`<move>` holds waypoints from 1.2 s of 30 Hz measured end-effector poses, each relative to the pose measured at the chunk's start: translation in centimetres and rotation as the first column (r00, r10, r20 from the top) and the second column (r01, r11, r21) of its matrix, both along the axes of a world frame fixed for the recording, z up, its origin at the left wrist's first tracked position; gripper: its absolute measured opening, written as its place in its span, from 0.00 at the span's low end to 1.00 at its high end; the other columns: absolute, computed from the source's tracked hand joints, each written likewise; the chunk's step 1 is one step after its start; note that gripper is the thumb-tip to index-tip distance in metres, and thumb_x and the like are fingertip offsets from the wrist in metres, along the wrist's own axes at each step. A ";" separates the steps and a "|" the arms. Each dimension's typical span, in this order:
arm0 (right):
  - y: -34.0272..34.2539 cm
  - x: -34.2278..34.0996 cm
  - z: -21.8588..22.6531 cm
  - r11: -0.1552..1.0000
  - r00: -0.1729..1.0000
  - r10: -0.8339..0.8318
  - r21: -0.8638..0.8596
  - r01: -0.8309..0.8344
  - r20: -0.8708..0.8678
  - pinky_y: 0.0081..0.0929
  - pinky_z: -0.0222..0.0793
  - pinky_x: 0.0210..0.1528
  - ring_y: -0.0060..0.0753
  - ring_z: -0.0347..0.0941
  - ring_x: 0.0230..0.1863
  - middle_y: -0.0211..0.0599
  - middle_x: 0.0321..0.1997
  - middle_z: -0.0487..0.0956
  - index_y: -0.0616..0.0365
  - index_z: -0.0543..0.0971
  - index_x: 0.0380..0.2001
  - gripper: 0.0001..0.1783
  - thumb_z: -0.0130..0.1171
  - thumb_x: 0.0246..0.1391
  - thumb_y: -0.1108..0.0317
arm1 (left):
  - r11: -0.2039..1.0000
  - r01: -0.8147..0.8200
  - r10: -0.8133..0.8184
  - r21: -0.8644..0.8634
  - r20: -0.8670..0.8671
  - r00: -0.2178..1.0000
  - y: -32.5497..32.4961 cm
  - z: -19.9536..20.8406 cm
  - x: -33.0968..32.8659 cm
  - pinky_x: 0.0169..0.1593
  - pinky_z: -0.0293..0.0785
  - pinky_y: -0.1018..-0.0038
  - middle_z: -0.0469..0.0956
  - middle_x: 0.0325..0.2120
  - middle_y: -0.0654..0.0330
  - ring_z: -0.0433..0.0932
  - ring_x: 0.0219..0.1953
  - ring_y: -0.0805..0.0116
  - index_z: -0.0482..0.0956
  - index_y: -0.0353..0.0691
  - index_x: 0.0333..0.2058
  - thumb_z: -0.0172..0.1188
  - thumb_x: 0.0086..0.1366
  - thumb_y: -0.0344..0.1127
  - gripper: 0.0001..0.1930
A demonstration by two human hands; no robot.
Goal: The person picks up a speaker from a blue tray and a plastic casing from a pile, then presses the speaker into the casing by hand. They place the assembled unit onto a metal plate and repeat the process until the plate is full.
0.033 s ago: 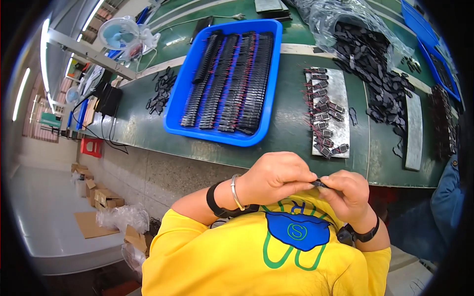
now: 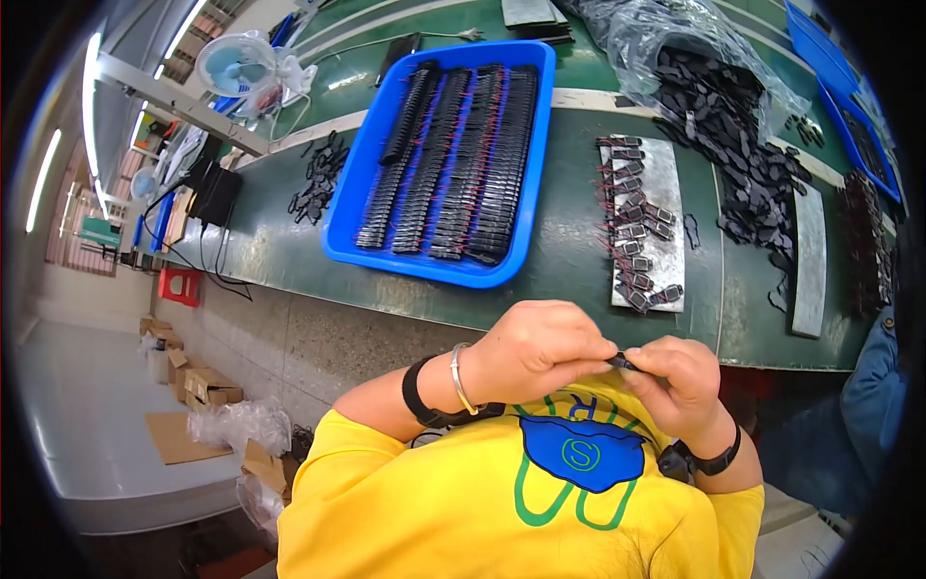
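Note:
Both my hands meet in front of my chest, just off the near edge of the green table (image 2: 569, 261). My left hand (image 2: 545, 352) pinches one end of a small black part (image 2: 622, 361) between thumb and fingertips. On the other end, my right hand (image 2: 683, 378) has its thumb and finger closed. Fingers cover most of that part, so its exact kind is hidden. Beyond my hands lies a pale grey plate (image 2: 661, 183) with several small black components with red wires (image 2: 632, 232) along its left side.
A blue tray (image 2: 333, 236) holds rows of black parts with red wires. Left of it is a pile of black pieces (image 2: 316, 179). Flat black pieces (image 2: 738, 154) spill from a clear plastic bag (image 2: 617, 39) at right. A blue-sleeved person (image 2: 873, 376) sits at far right.
The view has shifted very slightly, so the table and tray sit a little lower. My hands keep the same pinch on the small black part.

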State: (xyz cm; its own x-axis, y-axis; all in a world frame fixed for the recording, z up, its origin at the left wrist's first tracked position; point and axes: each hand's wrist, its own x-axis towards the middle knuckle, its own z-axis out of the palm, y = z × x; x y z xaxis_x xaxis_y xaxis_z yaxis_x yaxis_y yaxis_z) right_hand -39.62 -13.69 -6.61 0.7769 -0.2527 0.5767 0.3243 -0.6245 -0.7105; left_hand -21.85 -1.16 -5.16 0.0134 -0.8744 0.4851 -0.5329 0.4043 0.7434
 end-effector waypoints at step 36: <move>-2.9 -4.2 -0.5 0.953 0.956 -0.273 0.105 0.284 -0.107 0.15 0.68 0.27 0.23 0.72 0.25 0.41 0.30 0.75 0.67 0.74 0.36 0.10 0.52 0.51 0.87 | 0.562 -0.777 0.120 0.283 0.902 0.415 2.3 3.6 26.3 0.37 0.74 0.60 0.79 0.26 0.55 0.79 0.33 0.52 0.78 0.44 0.30 0.63 0.52 0.37 0.08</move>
State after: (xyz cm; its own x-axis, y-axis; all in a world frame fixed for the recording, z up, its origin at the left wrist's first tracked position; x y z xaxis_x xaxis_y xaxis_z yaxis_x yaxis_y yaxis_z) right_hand -43.87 -16.54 -7.14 0.7133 -0.5281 0.4608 0.0812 -0.5907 -0.8028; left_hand 4.40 1.17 -1.61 0.4562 -0.8866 -0.0768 -0.8868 -0.4456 -0.1230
